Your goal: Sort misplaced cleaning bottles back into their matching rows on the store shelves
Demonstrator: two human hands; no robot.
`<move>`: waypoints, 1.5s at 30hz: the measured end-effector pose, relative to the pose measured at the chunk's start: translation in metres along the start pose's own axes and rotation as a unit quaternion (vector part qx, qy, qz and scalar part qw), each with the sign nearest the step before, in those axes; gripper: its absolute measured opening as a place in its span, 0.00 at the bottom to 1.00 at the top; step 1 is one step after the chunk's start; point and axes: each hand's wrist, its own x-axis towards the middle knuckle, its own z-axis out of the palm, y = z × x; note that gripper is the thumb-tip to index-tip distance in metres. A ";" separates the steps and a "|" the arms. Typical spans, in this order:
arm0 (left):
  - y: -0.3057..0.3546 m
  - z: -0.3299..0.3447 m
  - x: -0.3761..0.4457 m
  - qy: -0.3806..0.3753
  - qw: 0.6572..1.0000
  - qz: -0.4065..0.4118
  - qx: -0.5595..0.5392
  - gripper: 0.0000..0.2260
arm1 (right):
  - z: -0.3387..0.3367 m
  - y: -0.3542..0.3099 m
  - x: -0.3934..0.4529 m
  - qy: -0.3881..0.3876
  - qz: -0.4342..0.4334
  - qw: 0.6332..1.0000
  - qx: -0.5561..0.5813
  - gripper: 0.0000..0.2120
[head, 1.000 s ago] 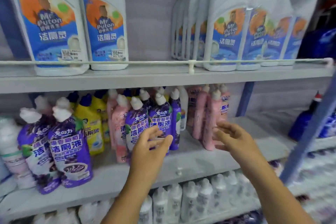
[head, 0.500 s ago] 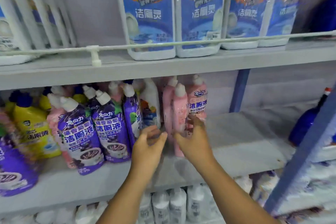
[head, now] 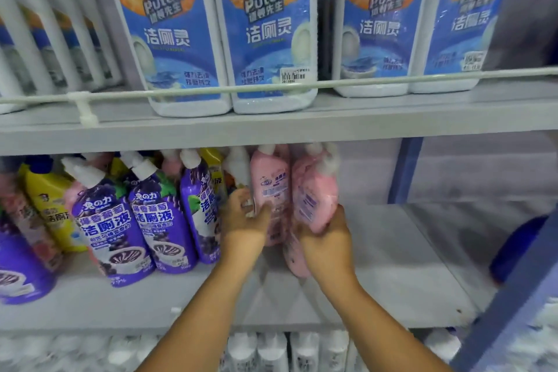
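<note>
Two pink bottles [head: 273, 190] stand at the right end of the crowded row on the middle shelf [head: 392, 266], and both hands are on them: the left hand [head: 246, 220] curls its fingers round the left pink bottle, back label facing out, while the right hand [head: 327, 238] grasps the blurred pink bottle [head: 315, 193] beside it from below. Just left stand purple bottles [head: 157, 214] with white caps, then yellow bottles [head: 49, 205] further left, all packed close. To the right the grey shelf board runs bare to a blue upright post [head: 404, 172], and a dark blue bottle [head: 513, 248] lies at the far right edge. Above, behind a white guard rail [head: 271, 88], large white jugs [head: 265, 30] with blue labels stand in rows on the upper shelf [head: 392, 118]. Below, white-capped bottles [head: 271, 350] fill the lower shelf. Half a second ago both hands were open, palms nearly meeting in front of the pink bottles; now they have closed onto them, and the view has drawn nearer.
</note>
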 end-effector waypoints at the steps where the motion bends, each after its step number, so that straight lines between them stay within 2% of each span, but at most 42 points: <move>1: -0.001 0.006 0.008 -0.015 1.000 0.002 0.020 0.19 | -0.016 0.000 0.003 0.011 -0.007 1.000 -0.002 0.19; 4: 0.002 0.021 0.021 -0.050 0.996 -0.015 0.073 0.20 | -0.065 0.005 0.027 0.052 -0.033 0.997 -0.037 0.19; 9: 0.000 0.027 0.021 -0.037 0.995 -0.010 0.093 0.19 | -0.118 0.019 0.070 0.119 -0.020 0.990 -0.078 0.16; 15: -0.003 -0.013 -0.013 0.010 1.000 -0.016 0.017 0.20 | -0.128 0.026 0.087 0.084 -0.010 0.991 -0.104 0.16; 17: 0.000 -0.042 -0.024 0.029 0.999 -0.011 0.014 0.20 | -0.126 0.031 0.077 0.117 -0.009 0.988 -0.103 0.20; 19: 0.003 -0.073 -0.032 0.050 0.998 -0.004 0.023 0.19 | -0.120 0.038 0.054 0.180 -0.053 0.976 -0.114 0.29; 20: 0.002 -0.088 -0.033 0.063 0.997 -0.001 0.032 0.19 | -0.113 0.038 0.038 0.196 -0.081 0.970 -0.117 0.28; 21: 0.002 -0.101 -0.035 0.077 0.996 0.001 0.041 0.19 | -0.102 0.036 0.023 0.179 -0.102 0.972 -0.110 0.24; 22: 0.000 -0.112 -0.035 0.087 0.995 0.004 0.047 0.18 | -0.089 0.035 0.015 0.129 -0.115 0.981 -0.093 0.21; 24: -0.007 -0.129 -0.034 0.105 0.993 0.005 0.047 0.18 | -0.059 0.032 0.014 0.019 -0.126 0.989 -0.071 0.20; 26: -0.015 -0.142 -0.032 0.122 0.992 0.001 0.042 0.19 | -0.032 0.028 0.034 -0.022 -0.111 0.992 -0.059 0.21; 28: -0.023 -0.151 -0.029 0.129 0.991 -0.007 0.045 0.20 | -0.012 0.023 0.056 -0.036 -0.092 0.993 -0.057 0.25; 30: -0.032 -0.155 -0.028 0.131 0.990 -0.018 0.048 0.20 | 0.001 0.022 0.070 -0.036 -0.083 0.992 -0.089 0.35; 32: -0.037 -0.156 -0.029 0.139 0.989 -0.021 0.043 0.19 | 0.010 0.025 0.075 -0.030 -0.077 0.994 -0.077 0.40; 38: -0.036 -0.148 -0.036 0.153 0.983 0.003 0.098 0.21 | 0.010 0.034 0.069 0.027 -0.066 0.995 -0.069 0.40; 40: -0.032 -0.142 -0.052 0.217 0.966 0.031 0.135 0.26 | -0.003 0.038 0.067 0.060 -0.064 0.993 -0.082 0.40; 42: -0.020 -0.128 -0.074 0.303 0.923 0.131 0.198 0.24 | -0.017 0.042 0.070 0.080 -0.067 0.991 -0.087 0.41; 43: -0.012 -0.116 -0.082 0.305 0.914 0.180 0.200 0.20 | -0.024 0.045 0.073 0.092 -0.075 0.989 -0.086 0.40; 45: 0.001 -0.090 -0.084 0.199 0.943 0.225 0.143 0.14 | -0.034 0.052 0.085 0.123 -0.085 0.985 -0.085 0.38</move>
